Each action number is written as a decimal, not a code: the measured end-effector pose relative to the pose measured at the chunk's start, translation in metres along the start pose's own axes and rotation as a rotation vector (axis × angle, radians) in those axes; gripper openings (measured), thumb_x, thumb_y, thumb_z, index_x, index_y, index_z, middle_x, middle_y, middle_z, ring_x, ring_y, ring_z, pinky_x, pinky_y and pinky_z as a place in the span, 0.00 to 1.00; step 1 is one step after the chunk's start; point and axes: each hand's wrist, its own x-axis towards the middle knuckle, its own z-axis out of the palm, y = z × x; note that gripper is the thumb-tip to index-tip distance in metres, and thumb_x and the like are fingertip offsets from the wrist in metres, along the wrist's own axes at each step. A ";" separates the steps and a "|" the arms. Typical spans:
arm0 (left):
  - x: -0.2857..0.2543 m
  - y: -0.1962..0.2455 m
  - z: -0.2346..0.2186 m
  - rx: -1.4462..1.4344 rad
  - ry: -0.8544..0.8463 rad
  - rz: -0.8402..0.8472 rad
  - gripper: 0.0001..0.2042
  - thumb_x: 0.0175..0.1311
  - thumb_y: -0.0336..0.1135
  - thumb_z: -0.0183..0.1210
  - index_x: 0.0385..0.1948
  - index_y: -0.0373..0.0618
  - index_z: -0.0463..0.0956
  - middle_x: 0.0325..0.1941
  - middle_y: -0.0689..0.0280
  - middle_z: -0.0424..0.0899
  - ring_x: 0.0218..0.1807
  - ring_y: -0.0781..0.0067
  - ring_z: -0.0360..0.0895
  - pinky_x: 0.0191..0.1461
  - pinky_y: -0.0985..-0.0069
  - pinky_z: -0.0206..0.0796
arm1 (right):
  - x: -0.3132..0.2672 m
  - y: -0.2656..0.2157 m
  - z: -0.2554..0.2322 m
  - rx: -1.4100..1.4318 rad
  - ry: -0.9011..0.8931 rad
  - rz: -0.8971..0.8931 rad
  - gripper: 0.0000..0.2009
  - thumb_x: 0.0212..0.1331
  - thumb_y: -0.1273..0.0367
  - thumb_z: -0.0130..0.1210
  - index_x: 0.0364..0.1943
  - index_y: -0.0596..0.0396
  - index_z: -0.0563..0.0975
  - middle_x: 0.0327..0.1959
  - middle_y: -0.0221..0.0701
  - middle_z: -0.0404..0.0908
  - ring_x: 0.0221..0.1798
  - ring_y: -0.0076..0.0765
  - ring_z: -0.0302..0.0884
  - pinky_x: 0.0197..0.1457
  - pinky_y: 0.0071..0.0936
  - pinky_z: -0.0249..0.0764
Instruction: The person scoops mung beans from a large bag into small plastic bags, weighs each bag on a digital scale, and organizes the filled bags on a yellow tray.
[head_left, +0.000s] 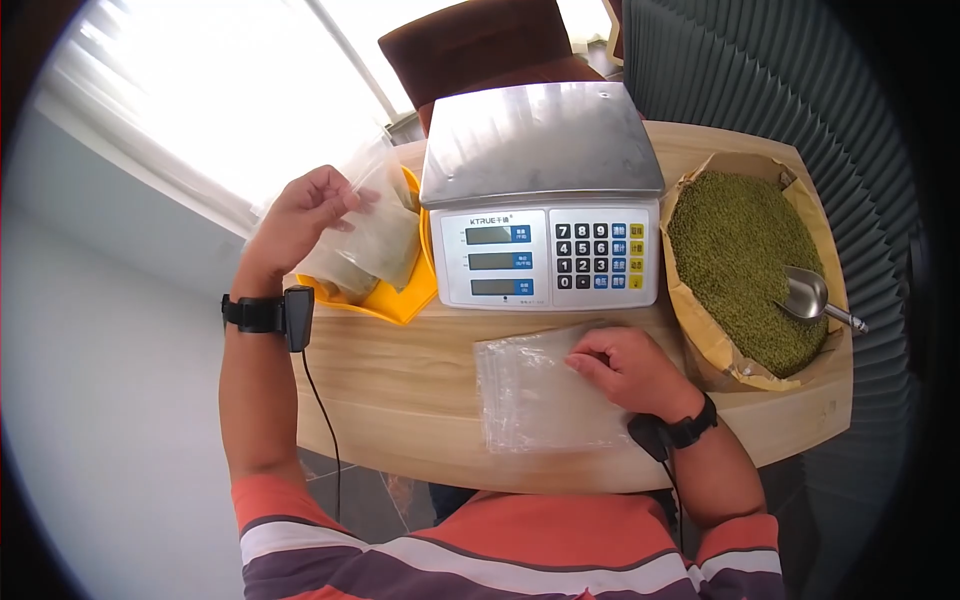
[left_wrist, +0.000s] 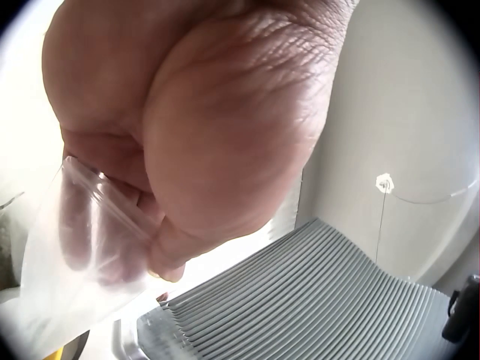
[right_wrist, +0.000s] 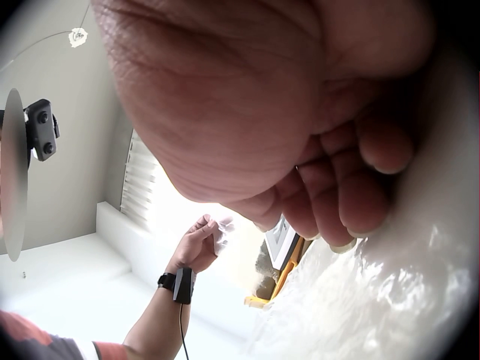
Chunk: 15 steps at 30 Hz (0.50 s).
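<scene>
A clear plastic bag hangs from the left hand, over a yellow tray left of the scale. In the left wrist view the left hand pinches the bag's edge between thumb and fingers. Near the table's front edge, the right hand rests on a flat stack of clear bags, its fingers loosely bent. In the right wrist view the fingertips of the right hand touch the shiny plastic. What lies inside the tray is partly hidden by the bag.
A digital scale with a bare metal plate stands at the table's middle. To its right, an open paper sack holds green beans and a metal scoop. A brown chair stands behind the table, and a pleated grey curtain hangs at right.
</scene>
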 end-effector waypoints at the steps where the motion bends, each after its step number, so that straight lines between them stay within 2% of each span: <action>1: 0.004 -0.002 0.000 0.100 0.058 0.000 0.06 0.83 0.34 0.61 0.42 0.43 0.79 0.52 0.64 0.93 0.57 0.73 0.88 0.59 0.72 0.79 | 0.000 0.001 0.000 0.000 -0.001 0.003 0.09 0.73 0.68 0.66 0.38 0.61 0.86 0.29 0.44 0.85 0.31 0.45 0.81 0.39 0.37 0.77; 3: 0.013 -0.007 -0.002 0.198 0.117 -0.002 0.06 0.83 0.33 0.60 0.42 0.43 0.79 0.49 0.64 0.93 0.55 0.73 0.88 0.59 0.73 0.78 | 0.000 0.001 0.000 -0.001 -0.016 0.026 0.09 0.73 0.68 0.66 0.38 0.61 0.86 0.30 0.44 0.85 0.31 0.45 0.81 0.39 0.37 0.77; 5: 0.022 -0.018 -0.005 0.355 0.301 0.035 0.06 0.82 0.32 0.59 0.44 0.40 0.80 0.44 0.63 0.92 0.51 0.73 0.87 0.58 0.73 0.77 | 0.001 0.000 0.000 -0.003 -0.016 0.024 0.09 0.73 0.68 0.66 0.38 0.61 0.86 0.30 0.44 0.85 0.31 0.45 0.81 0.39 0.37 0.77; 8: 0.027 -0.033 -0.006 0.432 0.355 0.126 0.06 0.81 0.35 0.61 0.46 0.45 0.81 0.45 0.67 0.92 0.49 0.76 0.85 0.56 0.73 0.75 | 0.001 -0.001 0.000 -0.008 -0.010 0.023 0.09 0.73 0.68 0.66 0.39 0.61 0.86 0.30 0.44 0.85 0.31 0.45 0.82 0.39 0.37 0.77; 12: 0.020 -0.028 0.003 0.412 0.273 0.108 0.06 0.81 0.35 0.61 0.48 0.44 0.82 0.47 0.67 0.93 0.50 0.76 0.85 0.58 0.73 0.75 | 0.000 0.001 0.000 0.000 -0.004 0.017 0.08 0.73 0.68 0.66 0.39 0.61 0.86 0.30 0.43 0.86 0.31 0.44 0.82 0.39 0.36 0.78; 14: 0.012 -0.013 0.009 0.189 0.142 0.099 0.06 0.82 0.34 0.60 0.47 0.44 0.81 0.47 0.66 0.93 0.52 0.75 0.86 0.59 0.73 0.75 | 0.000 0.000 0.000 -0.003 -0.006 0.024 0.08 0.73 0.68 0.66 0.39 0.61 0.86 0.30 0.43 0.86 0.31 0.44 0.82 0.39 0.37 0.78; 15: 0.012 -0.011 0.010 0.188 0.142 0.098 0.06 0.82 0.34 0.60 0.47 0.44 0.81 0.47 0.66 0.93 0.52 0.75 0.86 0.59 0.73 0.75 | 0.000 0.000 0.000 -0.007 -0.011 0.031 0.08 0.73 0.68 0.66 0.39 0.61 0.86 0.30 0.43 0.87 0.31 0.43 0.82 0.39 0.37 0.78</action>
